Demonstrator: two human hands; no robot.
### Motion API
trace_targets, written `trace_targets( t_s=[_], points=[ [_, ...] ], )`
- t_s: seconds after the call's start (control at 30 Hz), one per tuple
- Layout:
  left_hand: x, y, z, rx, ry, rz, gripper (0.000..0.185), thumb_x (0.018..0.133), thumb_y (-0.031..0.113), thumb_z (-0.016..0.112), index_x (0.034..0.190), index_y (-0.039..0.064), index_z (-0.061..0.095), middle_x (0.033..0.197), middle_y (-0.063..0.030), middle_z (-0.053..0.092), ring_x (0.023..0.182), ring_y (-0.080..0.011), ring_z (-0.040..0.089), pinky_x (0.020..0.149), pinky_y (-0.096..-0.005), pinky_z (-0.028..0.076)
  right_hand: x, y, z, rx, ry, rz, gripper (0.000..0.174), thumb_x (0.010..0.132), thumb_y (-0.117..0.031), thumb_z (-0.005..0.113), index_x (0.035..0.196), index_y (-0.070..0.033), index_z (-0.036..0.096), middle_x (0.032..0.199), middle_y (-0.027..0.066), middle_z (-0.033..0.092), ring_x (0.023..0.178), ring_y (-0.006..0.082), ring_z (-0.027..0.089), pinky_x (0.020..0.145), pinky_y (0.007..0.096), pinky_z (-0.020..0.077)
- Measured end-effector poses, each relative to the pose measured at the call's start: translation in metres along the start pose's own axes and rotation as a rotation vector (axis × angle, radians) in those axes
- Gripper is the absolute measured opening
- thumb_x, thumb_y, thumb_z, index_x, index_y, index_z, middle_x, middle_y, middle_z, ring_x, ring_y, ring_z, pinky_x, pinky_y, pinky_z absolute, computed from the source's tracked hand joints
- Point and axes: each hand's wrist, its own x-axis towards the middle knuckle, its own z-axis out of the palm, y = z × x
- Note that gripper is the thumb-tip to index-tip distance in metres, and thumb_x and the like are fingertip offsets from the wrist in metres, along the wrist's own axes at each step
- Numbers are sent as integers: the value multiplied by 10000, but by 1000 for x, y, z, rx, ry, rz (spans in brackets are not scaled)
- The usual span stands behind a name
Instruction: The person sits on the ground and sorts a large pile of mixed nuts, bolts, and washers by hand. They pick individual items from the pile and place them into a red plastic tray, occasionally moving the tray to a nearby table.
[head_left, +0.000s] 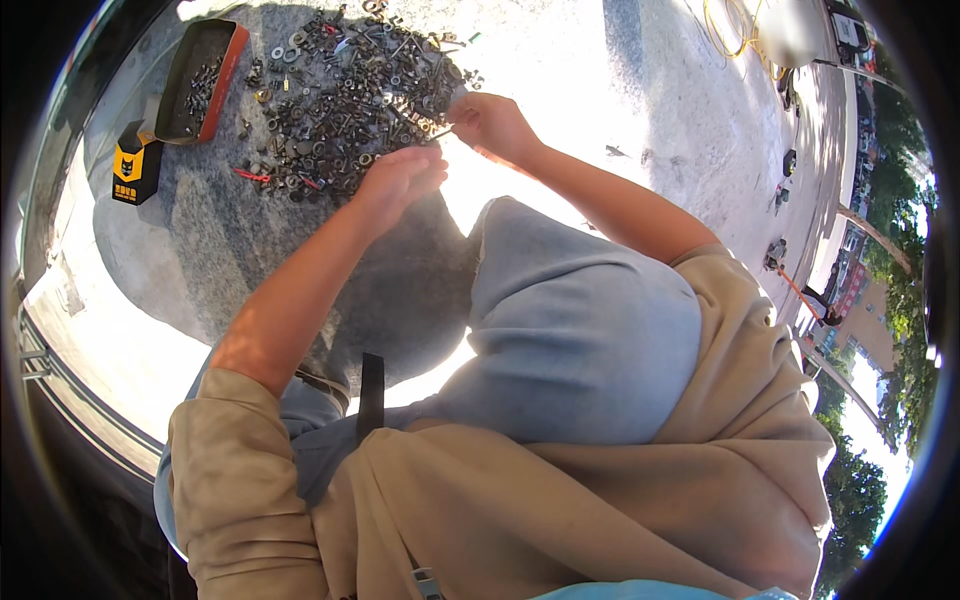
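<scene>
A wide heap of loose bolts, nuts and washers lies spread over a grey, stained surface before me. At the heap's near right edge, my right hand pinches a thin dark metal piece, perhaps a screw or pin. Just below it, close to the piece's other end, is my left hand, with its fingers held together and pointing right. The inside of the left hand is hidden, so whether it holds anything cannot be seen. Bright sunlight washes out the ground around the right hand.
An open orange-sided box with small metal parts inside stands left of the heap. Beside it is a small black and yellow carton with its flap up. Red plastic bits lie at the heap's edge. Yellow cable lies at upper right.
</scene>
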Motion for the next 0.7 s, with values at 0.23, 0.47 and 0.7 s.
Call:
trace_targets(
  t_s=[0.23, 0.47, 0.7],
  points=[
    [-5, -7, 3, 285, -6, -38, 202, 979, 242, 533, 1036, 72, 626, 870, -23, 639, 765, -97, 600, 697, -247, 498, 15, 18, 9, -293, 46, -82, 292, 781, -234, 729, 962, -31, 624, 850, 124, 673, 824, 315, 655, 728, 396, 519],
    [-7, -5, 4, 121, 97, -54, 275, 969, 336, 541, 800, 119, 551, 848, -28, 640, 749, -116, 600, 690, -256, 491, 18, 28, 12, -297, 71, -167, 239, 745, -185, 700, 910, -41, 603, 833, 128, 664, 838, 325, 641, 736, 411, 510],
    [-7, -3, 10, 122, 102, -50, 282, 999, 318, 480, 921, 77, 606, 952, -64, 664, 821, -140, 614, 742, -275, 516, 13, 27, 4, -300, 24, -147, 226, 739, -184, 708, 887, -48, 603, 839, 126, 661, 821, 310, 645, 720, 399, 514]
  ],
)
